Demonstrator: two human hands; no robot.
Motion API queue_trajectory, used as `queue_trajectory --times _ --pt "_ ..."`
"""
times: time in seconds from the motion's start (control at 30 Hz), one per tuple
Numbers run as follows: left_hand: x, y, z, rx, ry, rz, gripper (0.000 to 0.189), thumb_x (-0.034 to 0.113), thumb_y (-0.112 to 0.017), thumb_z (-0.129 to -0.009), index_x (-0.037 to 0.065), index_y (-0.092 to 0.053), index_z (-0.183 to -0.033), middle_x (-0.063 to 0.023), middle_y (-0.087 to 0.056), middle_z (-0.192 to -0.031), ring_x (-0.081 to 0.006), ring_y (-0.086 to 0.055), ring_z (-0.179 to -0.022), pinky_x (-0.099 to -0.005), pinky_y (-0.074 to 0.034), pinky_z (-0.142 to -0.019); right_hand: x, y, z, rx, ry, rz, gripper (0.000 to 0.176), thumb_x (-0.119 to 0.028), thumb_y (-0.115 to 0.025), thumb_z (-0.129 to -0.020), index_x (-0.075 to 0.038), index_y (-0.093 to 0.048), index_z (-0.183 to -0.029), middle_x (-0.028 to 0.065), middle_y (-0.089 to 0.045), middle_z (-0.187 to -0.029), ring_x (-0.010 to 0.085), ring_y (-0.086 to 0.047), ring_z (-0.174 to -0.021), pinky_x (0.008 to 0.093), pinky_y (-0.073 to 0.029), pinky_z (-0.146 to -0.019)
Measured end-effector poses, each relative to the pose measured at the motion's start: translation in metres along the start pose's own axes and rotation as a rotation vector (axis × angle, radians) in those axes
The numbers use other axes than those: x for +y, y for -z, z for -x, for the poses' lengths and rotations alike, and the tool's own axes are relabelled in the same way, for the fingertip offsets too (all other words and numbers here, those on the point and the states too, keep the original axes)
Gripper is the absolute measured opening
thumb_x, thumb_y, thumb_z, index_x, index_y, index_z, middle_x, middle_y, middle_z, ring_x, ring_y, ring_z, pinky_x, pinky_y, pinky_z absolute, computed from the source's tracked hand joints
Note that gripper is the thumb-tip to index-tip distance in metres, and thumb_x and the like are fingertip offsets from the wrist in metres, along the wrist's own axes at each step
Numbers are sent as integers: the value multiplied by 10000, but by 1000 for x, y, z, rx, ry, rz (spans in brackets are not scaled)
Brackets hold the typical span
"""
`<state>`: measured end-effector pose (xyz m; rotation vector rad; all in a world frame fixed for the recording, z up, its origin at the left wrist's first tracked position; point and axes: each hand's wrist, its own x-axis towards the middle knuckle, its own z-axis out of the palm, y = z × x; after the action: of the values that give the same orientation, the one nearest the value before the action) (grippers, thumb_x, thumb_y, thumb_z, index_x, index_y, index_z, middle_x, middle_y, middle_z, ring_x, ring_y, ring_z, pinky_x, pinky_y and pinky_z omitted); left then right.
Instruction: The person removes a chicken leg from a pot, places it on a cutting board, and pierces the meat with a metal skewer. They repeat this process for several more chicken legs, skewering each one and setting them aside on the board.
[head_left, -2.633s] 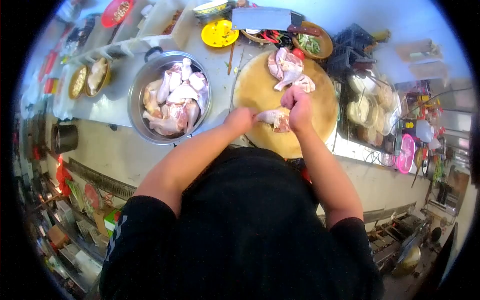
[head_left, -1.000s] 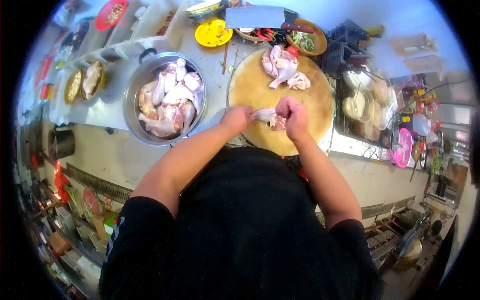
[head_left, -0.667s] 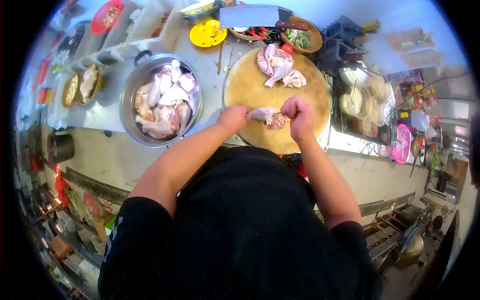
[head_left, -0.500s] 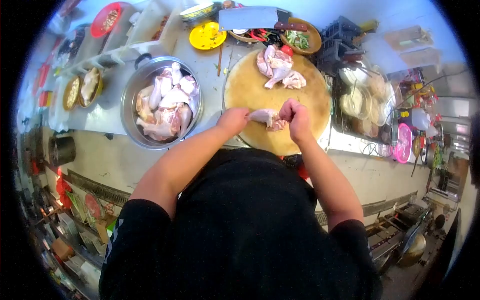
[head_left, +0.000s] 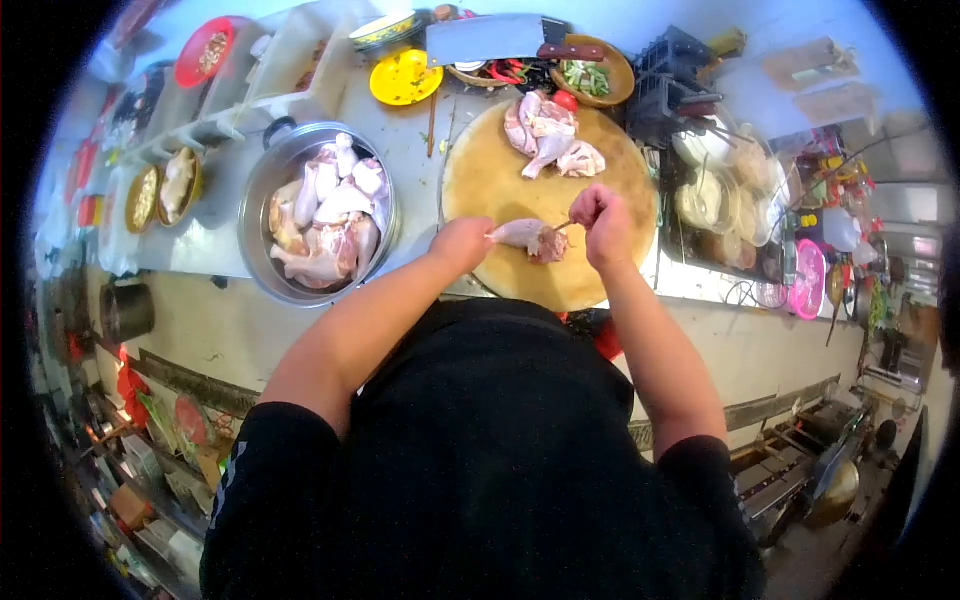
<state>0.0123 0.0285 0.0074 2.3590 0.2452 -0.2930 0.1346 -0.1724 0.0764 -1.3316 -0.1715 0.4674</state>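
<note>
My left hand point(head_left: 465, 243) is closed on the narrow end of a raw chicken leg point(head_left: 518, 234), which lies across the near part of the round wooden chopping board point(head_left: 490, 180). The leg's right end shows torn, dark pink meat. Just right of that end is my right hand point(head_left: 600, 220), fingers closed in a fist. A thin, dark stick-like thing point(head_left: 566, 225) runs from its fingers to the meat; its kind is too small to tell. More raw chicken legs point(head_left: 548, 140) lie at the far side of the board.
Left of the board stands a metal pot point(head_left: 255, 235) full of raw chicken legs. A cleaver point(head_left: 490, 40) lies behind the board, near a yellow plate point(head_left: 403, 75) and a bowl of cut greens point(head_left: 618, 88). Bowls under clear film point(head_left: 705, 200) stand to the right.
My right hand has pulled back slightly up and to the right from the leg's meaty end, and the thin thing now shows. My left hand keeps its hold.
</note>
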Motion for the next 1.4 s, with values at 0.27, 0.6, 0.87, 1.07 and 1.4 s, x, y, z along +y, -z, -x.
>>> queue_trajectory --times 0.27,0.6,0.87,1.07,1.4 --pt "-1 1 -5 9 18 -7 176 229 -599 -845 81 -644 -931 -176 -658 -890 -383 -618 -880 -482 -482 -778 12 5 14 -37 -14 55 268 -186 -379 -874 -95 -357 -623 27 -334 -580 153 -330 -563 296 -309 -573" --pt "-2 -12 -7 -88 -37 -304 312 300 -571 -867 17 -638 -982 -187 -674 -898 -386 -648 -812 -486 -501 -759 -11 8 32 -14 65 107 322 -260 -384 -893 -94 -353 -619 24 -321 -579 162 -321 -568 293 -312 -594" --pt "23 -5 -18 -544 240 272 259 285 -493 -875 35 -558 -897 -137 -596 -667 -267 -604 -583 -410 -465 -532 -60 17 48 284 -26 -364 287 -230 -389 -864 -90 -349 -617 30 -304 -563 177 -318 -541 337 -341 -570" --pt "43 32 -18 -376 355 1085 184 238 -448 -897 64 -510 -894 -46 -488 -601 -154 -475 -465 -306 -347 -414 -59 21 60 314 -10 -394 287 -226 -384 -865 -92 -349 -613 30 -298 -553 185 -308 -536 351 -347 -569" --pt "10 34 -27 -358 218 352 306 298 -589 -891 -6 -617 -876 -112 -653 -749 -195 -620 -594 -334 -482 -524 -43 13 61 284 -73 -311 298 -194 -398 -879 -75 -356 -609 43 -322 -547 181 -316 -534 332 -333 -558"
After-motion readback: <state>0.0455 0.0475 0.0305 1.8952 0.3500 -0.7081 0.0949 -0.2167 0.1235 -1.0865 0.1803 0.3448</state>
